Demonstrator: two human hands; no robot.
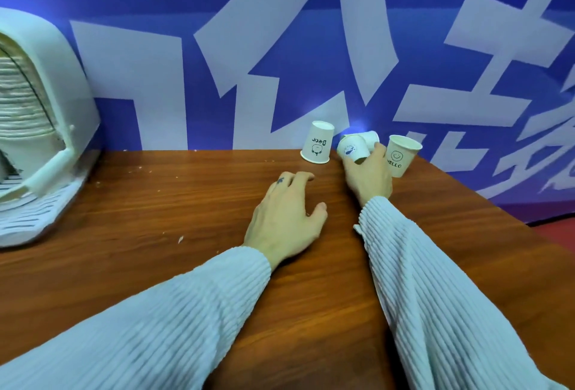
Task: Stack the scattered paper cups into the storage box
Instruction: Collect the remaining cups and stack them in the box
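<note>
Several white paper cups sit at the table's far edge by the wall. A "Bear" cup stands upside down. To its right my right hand grips a cup with a blue mark that lies tilted on its side, with another cup behind it. A "HELLO" smiley cup stands upright just right of that hand. My left hand rests flat on the table, fingers apart, holding nothing. The storage box, white with a stack of cups inside, stands at the far left.
The brown wooden table carries a few small crumbs. A blue wall with large white shapes rises right behind the cups. The table's right edge runs diagonally near the HELLO cup.
</note>
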